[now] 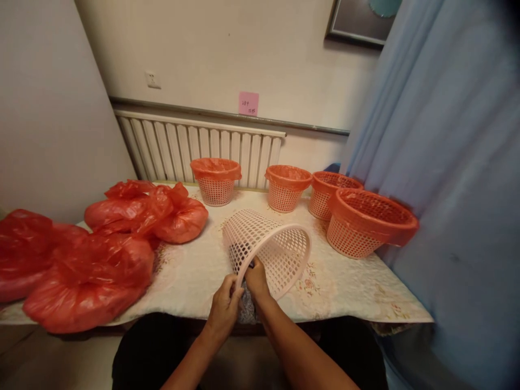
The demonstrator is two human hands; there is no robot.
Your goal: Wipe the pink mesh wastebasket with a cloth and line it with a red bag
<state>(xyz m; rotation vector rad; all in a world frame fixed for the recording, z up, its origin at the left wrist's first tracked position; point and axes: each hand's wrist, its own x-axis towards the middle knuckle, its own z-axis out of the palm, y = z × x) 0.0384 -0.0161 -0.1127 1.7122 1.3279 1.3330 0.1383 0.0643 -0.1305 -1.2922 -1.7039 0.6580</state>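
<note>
Basket [260, 230] around right hand [257, 277], cloth [247, 307] apparently beneath.

The head-worn camera is looking forward and down over the table [182, 284] from its near side, viewing the left hand [224, 299] and right hand [257, 279] closely and taking in the far radiator [170, 138] and right-side curtain [459, 162].
</note>
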